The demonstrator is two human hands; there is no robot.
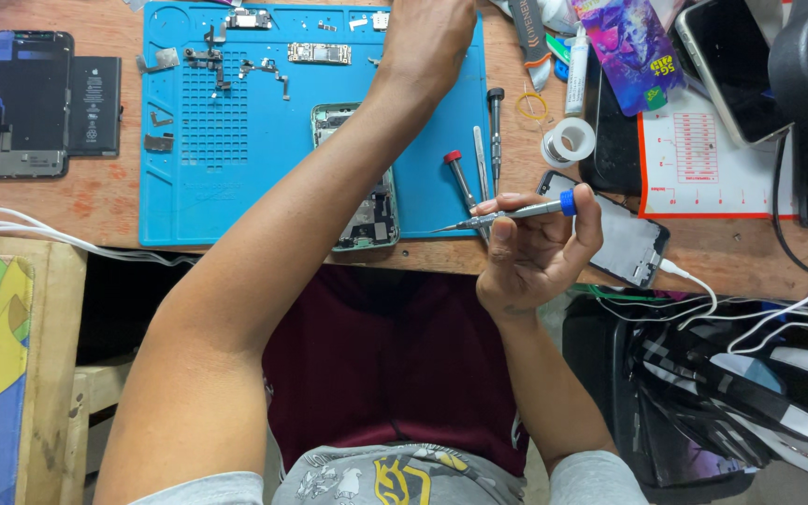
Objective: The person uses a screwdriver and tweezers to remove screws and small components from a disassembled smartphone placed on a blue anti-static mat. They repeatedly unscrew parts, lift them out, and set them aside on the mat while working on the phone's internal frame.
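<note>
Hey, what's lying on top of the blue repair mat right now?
On the blue mat: an opened phone body, a logic board, small brackets, flex cables, loose screwdrivers. The left forearm covers part of the phone; the left hand hides the top edge.

At the bench's near edge, bare worn wood [77, 201] carries a matt blue rubbery mat [236, 187]; the screwdriver [516, 213] has a shiny metal shaft and blue plastic cap.
</note>
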